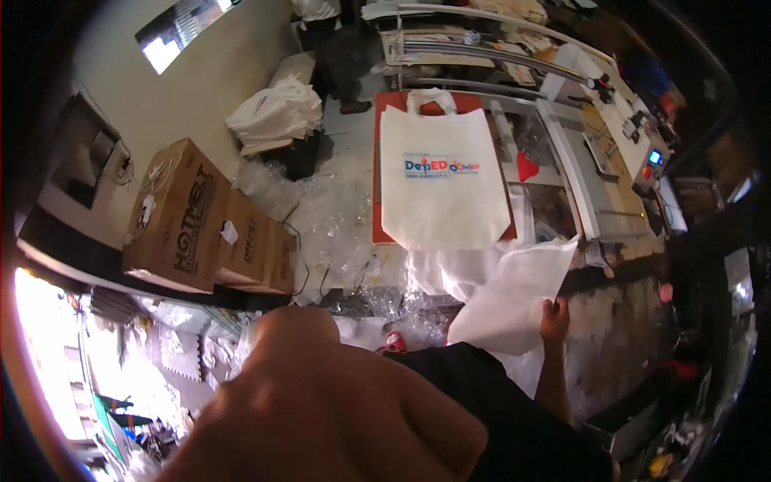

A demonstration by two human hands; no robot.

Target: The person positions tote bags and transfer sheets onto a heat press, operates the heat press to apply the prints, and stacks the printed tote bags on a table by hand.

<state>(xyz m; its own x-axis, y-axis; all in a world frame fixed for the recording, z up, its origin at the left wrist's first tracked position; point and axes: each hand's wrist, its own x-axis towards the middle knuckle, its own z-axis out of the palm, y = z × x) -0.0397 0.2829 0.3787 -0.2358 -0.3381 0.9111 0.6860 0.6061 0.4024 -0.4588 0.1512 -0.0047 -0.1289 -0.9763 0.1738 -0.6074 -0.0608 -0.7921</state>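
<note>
At the lower right, my right hand (pixel 554 318) grips the edge of a blank white fabric bag (pixel 522 293), thumb up. The bag hangs loosely below the machine's front edge, and none of its handles show. A white tote bag (pixel 442 205) with a blue and red print lies flat on a red board (pixel 385 221), its looped handles toward the far side. Very near the camera, my bare left arm or hand (pixel 329 394) covers much of the lower middle. No fingers can be made out on it.
Right of the board stands a printing machine with metal rails (pixel 498 56) and a control box (pixel 652 161) with a lit display. Brown cartons (pixel 181 217) line the left wall. A pile of white bags (pixel 277 112) rests beyond them, and clear plastic wrap (pixel 329 217) covers the floor between.
</note>
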